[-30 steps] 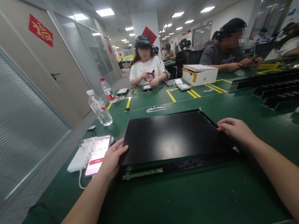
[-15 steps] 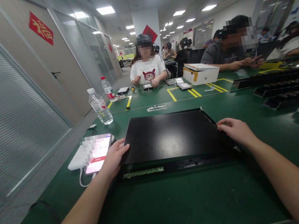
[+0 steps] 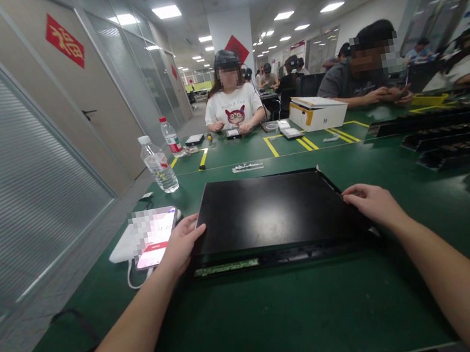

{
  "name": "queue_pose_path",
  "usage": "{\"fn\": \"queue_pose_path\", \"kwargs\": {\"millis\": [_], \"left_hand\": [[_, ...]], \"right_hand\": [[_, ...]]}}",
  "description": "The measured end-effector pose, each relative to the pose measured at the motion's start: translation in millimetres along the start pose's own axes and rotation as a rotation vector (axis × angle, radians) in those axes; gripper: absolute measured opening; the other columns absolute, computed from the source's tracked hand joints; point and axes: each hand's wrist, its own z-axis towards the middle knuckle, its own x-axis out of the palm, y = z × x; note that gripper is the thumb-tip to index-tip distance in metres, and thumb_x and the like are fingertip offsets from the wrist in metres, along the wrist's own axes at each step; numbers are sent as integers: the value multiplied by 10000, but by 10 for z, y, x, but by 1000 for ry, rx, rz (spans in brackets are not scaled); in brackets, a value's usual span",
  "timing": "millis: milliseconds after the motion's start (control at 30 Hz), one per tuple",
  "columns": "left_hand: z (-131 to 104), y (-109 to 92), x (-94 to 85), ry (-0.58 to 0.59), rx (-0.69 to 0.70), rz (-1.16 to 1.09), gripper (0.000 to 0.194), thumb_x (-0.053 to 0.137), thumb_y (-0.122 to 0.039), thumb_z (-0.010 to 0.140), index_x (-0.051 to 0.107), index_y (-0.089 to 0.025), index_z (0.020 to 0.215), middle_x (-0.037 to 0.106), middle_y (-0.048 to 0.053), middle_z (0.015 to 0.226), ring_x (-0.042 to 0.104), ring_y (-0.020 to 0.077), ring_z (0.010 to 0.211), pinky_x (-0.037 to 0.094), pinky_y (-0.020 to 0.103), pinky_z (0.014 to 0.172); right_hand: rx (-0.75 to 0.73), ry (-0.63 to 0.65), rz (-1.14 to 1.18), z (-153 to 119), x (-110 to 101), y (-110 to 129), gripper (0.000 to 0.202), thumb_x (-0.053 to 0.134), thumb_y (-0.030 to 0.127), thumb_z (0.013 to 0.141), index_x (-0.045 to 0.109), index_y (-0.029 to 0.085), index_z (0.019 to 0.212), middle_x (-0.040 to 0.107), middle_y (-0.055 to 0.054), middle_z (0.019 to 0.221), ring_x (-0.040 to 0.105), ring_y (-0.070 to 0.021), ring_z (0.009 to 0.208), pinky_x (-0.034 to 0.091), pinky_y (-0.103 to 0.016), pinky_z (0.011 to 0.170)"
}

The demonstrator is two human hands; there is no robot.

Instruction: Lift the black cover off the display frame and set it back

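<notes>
A flat black panel (image 3: pixel 263 210), glossy like a display panel, lies over a black frame (image 3: pixel 311 252) on the green table. The panel's near edge sits apart from the frame, and a strip of green circuit board (image 3: pixel 227 267) shows in the gap. My left hand (image 3: pixel 186 241) grips the panel's left edge, thumb on top and the other fingers partly hidden beneath. At the right edge, my right hand (image 3: pixel 369 201) pinches the rim between thumb and fingers. What lies under the panel is hidden.
Left of the panel, a phone (image 3: pixel 158 240) with a white cable lies beside a white object. Two water bottles (image 3: pixel 160 167) stand behind it. Several black frame strips (image 3: pixel 449 137) lie at right. Across the table are a white box (image 3: pixel 318 112) and a seated person (image 3: pixel 232 104).
The view has shifted slightly. Both hands keep their hold on the panel's edges, and the panel shows no clear movement.
</notes>
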Motion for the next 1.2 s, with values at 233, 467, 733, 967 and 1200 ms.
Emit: {"fn": "queue_pose_path", "kwargs": {"millis": [233,467,733,967,1200], "left_hand": [[26,29,-13,-27,19,0,394,783,-121,721,660,-170,1092,816,91,1066,761,270,1068,581,393,990],[37,51,-34,-33,81,41,411,837,-188,674,698,-174,1061,797,105,1140,665,318,1259,518,454,1083],[102,111,-139,-49,155,199,546,862,-305,662,705,-172,1168,634,155,1459,548,348,1391,392,490,1188],[189,221,-240,-52,255,482,485,801,-403,692,734,-172,1113,454,175,1609,482,371,1441,368,478,1199],[208,291,-254,-14,295,737,531,739,-472,707,743,-148,1129,501,201,1555,512,390,1408,407,492,1168]], "right_hand": [[-6,10,8,8,18,-43,295,594,436,733,780,239,848,731,-51,748,662,-238,745,453,-348,685],[0,16,-23,1,5,-18,292,591,425,744,786,246,866,731,-51,756,661,-243,753,450,-355,687],[-23,20,-23,10,19,-62,300,583,427,751,781,239,875,715,-46,716,653,-233,706,455,-352,665],[-4,35,-12,40,13,-106,320,578,438,742,783,231,876,736,-51,743,671,-244,696,470,-376,693],[-3,25,4,58,7,-137,309,582,424,734,785,232,865,747,-63,775,676,-247,710,489,-375,698]]}}
